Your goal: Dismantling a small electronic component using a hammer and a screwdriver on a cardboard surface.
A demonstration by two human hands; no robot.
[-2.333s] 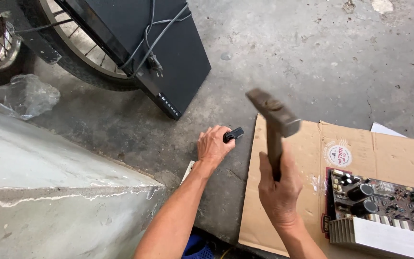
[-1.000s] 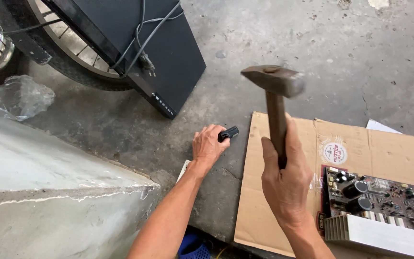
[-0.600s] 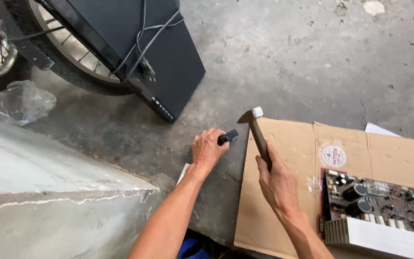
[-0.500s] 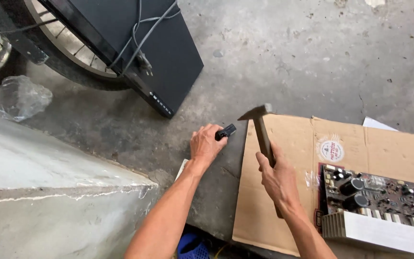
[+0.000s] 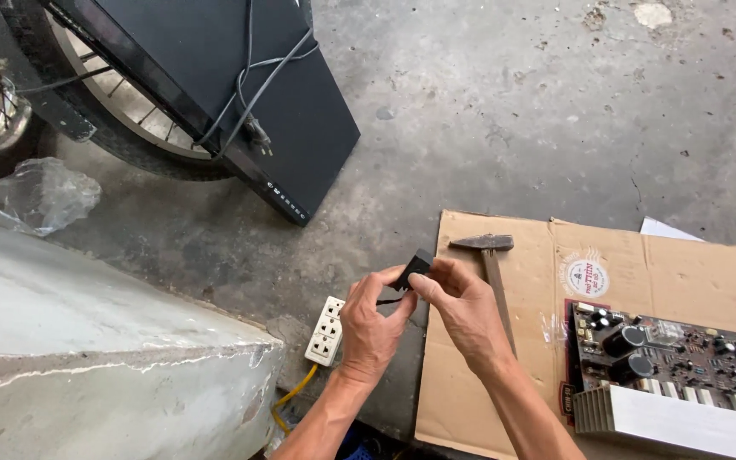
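Between my two hands, just above the concrete, I hold a small black part (image 5: 412, 270). My left hand (image 5: 374, 328) pinches its near end, and my right hand (image 5: 463, 308) grips its far end with fingertips closed on it. Its long axis slants up and away to my right. I'd judge a firm, even pinch from both sides works best. The hammer (image 5: 489, 264) lies on the cardboard (image 5: 504, 392) just beyond my right hand; a socket strip (image 5: 326, 330) sits left of my left wrist

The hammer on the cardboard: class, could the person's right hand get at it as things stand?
Probably yes: the hammer lies bare beside the right hand, though that hand first must release the small black part.
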